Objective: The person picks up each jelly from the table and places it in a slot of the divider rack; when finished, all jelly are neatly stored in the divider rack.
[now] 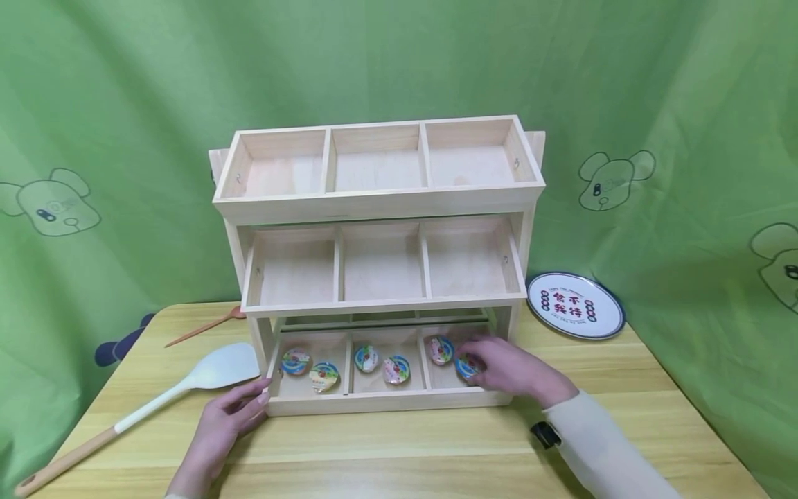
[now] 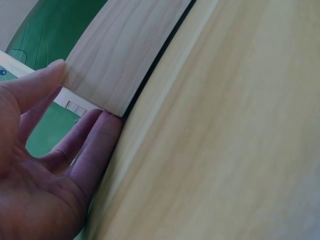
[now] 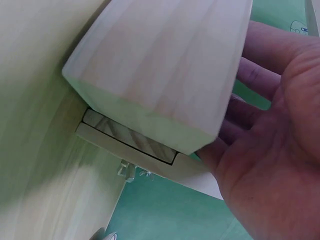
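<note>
A three-tier wooden shelf (image 1: 380,202) stands on the table, each tier split into three compartments. In its bottom tray (image 1: 399,402) lie small round jelly cups with colourful printed lids, two per compartment. My right hand (image 1: 503,367) reaches into the right compartment and pinches a blue-lidded jelly cup (image 1: 466,367); another jelly cup (image 1: 441,350) lies beside it. The right wrist view hides the cup behind the tray's end. My left hand (image 1: 219,428) touches the tray's left end with its thumb and fairly straight fingertips, as the left wrist view shows.
A white spatula (image 1: 218,367) with a wooden handle lies left of the shelf, with a small reddish spoon (image 1: 208,326) behind it. An oval plate (image 1: 575,305) with red characters is at the right rear. Green curtain (image 1: 374,62) surrounds the table (image 1: 374,457).
</note>
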`<action>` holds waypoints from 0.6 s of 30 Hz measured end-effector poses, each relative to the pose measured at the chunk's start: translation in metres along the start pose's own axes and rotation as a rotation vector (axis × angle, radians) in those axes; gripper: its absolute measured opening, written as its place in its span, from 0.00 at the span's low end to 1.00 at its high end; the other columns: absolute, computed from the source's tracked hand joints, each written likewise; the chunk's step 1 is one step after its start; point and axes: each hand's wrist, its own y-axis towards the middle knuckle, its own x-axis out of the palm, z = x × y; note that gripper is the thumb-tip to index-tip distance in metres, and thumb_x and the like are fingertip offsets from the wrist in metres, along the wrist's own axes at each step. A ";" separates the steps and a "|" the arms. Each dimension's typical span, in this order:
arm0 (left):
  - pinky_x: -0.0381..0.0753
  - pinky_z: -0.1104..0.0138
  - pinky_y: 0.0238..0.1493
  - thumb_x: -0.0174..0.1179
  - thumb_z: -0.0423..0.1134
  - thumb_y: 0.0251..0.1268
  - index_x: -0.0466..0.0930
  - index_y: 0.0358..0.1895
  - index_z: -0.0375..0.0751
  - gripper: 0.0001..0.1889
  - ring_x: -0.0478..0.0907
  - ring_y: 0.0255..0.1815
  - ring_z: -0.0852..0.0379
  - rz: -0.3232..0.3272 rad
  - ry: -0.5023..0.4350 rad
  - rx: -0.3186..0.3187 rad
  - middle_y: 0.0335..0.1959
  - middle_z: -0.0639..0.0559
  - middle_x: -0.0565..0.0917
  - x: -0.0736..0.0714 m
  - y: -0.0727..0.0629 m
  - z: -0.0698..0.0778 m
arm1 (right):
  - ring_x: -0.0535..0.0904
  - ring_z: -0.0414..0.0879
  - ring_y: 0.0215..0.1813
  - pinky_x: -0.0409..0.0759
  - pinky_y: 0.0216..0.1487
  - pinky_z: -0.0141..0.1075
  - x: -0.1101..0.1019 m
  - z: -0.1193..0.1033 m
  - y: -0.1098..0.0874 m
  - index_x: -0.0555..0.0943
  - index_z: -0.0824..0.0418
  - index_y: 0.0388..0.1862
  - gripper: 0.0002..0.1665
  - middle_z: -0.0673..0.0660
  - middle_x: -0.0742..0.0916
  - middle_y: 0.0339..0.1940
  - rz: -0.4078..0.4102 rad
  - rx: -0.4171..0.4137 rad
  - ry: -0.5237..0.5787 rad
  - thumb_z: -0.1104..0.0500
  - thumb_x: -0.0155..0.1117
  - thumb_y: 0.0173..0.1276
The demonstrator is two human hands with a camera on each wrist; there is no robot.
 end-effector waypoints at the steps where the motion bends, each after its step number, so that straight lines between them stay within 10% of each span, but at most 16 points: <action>1: 0.83 0.62 0.53 0.65 0.32 0.64 0.73 0.61 0.25 0.24 0.81 0.49 0.56 0.000 -0.001 0.002 0.59 0.40 0.76 0.000 0.000 0.000 | 0.79 0.52 0.48 0.84 0.51 0.48 0.000 0.000 0.001 0.83 0.60 0.50 0.21 0.58 0.83 0.49 -0.002 -0.001 0.001 0.65 0.74 0.55; 18: 0.83 0.62 0.53 0.65 0.32 0.64 0.73 0.61 0.24 0.24 0.81 0.48 0.56 0.003 -0.005 0.008 0.60 0.37 0.75 0.001 0.000 -0.001 | 0.78 0.45 0.41 0.83 0.44 0.39 -0.008 -0.007 -0.001 0.82 0.63 0.52 0.21 0.52 0.83 0.43 -0.028 0.030 -0.007 0.64 0.73 0.58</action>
